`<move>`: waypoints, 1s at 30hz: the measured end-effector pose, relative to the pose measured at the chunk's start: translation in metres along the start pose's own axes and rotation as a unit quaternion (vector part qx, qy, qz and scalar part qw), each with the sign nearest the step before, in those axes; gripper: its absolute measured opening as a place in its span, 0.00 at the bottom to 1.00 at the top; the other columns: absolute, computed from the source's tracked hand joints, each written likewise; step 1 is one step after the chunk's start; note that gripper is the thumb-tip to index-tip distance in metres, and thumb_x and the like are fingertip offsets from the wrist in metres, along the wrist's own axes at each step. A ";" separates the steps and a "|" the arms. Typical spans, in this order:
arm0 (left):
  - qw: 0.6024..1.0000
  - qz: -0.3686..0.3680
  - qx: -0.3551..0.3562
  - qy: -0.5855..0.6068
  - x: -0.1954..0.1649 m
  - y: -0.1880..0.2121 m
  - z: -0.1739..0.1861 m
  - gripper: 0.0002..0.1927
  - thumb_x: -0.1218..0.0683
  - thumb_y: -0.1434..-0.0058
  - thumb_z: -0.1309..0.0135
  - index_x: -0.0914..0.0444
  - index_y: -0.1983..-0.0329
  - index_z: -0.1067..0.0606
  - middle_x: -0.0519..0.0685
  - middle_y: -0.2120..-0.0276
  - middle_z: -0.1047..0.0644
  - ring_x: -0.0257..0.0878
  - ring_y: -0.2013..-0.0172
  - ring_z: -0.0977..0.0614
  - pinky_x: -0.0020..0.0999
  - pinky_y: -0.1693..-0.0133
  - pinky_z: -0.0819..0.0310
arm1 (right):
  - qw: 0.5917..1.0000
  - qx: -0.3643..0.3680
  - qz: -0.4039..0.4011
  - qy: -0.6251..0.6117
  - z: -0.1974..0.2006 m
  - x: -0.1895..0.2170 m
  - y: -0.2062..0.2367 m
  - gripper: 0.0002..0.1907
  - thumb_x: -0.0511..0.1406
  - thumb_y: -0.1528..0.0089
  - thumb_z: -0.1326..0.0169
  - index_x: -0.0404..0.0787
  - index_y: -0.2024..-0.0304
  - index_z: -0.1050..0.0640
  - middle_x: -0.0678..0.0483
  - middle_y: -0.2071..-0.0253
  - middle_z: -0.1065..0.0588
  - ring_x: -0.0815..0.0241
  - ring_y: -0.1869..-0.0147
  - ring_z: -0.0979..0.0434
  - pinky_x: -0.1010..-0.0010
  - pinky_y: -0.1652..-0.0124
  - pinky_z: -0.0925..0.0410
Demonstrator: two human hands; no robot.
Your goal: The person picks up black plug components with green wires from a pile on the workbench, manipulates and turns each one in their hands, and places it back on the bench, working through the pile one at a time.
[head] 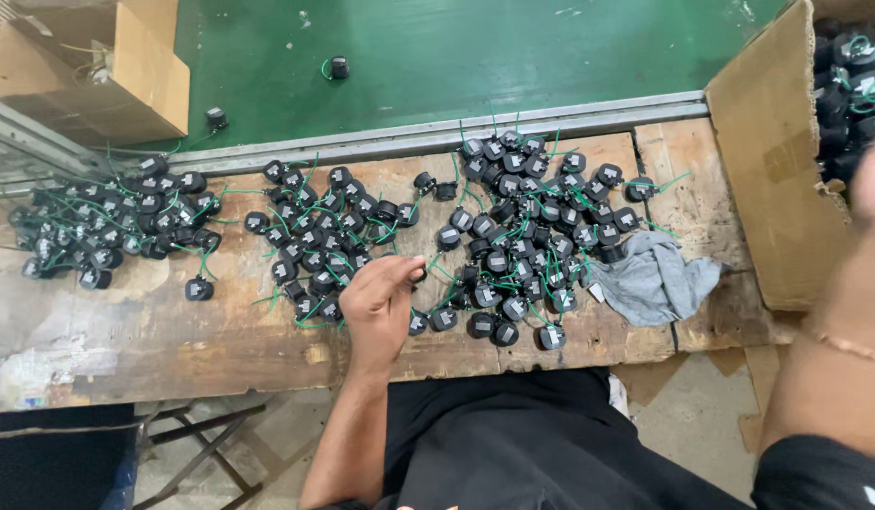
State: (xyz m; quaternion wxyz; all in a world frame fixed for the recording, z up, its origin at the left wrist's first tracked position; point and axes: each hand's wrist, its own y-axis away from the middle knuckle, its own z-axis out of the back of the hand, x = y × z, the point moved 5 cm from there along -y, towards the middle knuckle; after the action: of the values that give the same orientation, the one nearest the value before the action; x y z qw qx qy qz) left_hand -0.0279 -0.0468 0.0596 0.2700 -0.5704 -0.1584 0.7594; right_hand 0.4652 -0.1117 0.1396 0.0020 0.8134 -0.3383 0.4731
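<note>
The wooden bench (173,340) is carrying three spreads of small black round parts with green wire leads: a left pile (111,222), a middle pile (319,236) and a larger right pile (527,222). A cardboard box (773,179) at the right edge is holding more of the same parts, and a grey rag (655,279) is lying just beside the right pile.

Step in hand, as a judgement: sorting or picking single parts between the middle and right piles. The left hand (381,307) is resting on the bench between those piles, fingers curled and pinching one part (418,275) at the fingertips. The right hand (872,179) is reaching toward the box, blurred; whether its fingers are open or closed cannot be told.

The next move is likely calling for lifting the pinched part free without snagging neighbouring leads, since the wires are lying tangled.

The part is looking squat, matte black and cylindrical.
</note>
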 end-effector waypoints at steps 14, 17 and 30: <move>0.985 -0.086 0.107 0.108 -0.020 0.005 -0.041 0.10 0.67 0.41 0.44 0.64 0.57 0.22 0.54 0.55 0.18 0.48 0.54 0.15 0.38 0.49 0.22 | 0.856 0.338 -0.313 0.233 -0.130 -0.191 0.219 0.12 0.29 0.38 0.39 0.33 0.53 0.24 0.57 0.63 0.22 0.71 0.59 0.26 0.75 0.60 0.29; 0.982 0.011 0.126 0.141 -0.012 0.015 -0.053 0.10 0.62 0.47 0.35 0.65 0.67 0.26 0.52 0.60 0.18 0.46 0.58 0.16 0.36 0.55 0.23 | 0.841 0.322 -0.239 0.363 -0.132 -0.184 0.215 0.10 0.29 0.41 0.38 0.33 0.58 0.23 0.58 0.68 0.24 0.72 0.64 0.28 0.76 0.65 0.30; 0.951 0.040 0.194 -0.237 0.051 -0.018 -0.051 0.24 0.53 0.51 0.33 0.63 0.51 0.23 0.56 0.60 0.18 0.53 0.60 0.18 0.49 0.65 0.24 | 0.886 0.266 -0.033 0.379 -0.149 -0.151 0.212 0.21 0.23 0.45 0.40 0.36 0.49 0.25 0.50 0.50 0.23 0.60 0.51 0.18 0.71 0.49 0.26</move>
State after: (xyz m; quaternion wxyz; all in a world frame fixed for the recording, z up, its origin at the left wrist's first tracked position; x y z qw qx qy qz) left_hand 0.0145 -0.0058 0.0141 0.3000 -0.3163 -0.0444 0.8989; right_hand 0.1846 -0.1436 0.0385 -0.0707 0.5532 -0.1463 0.8170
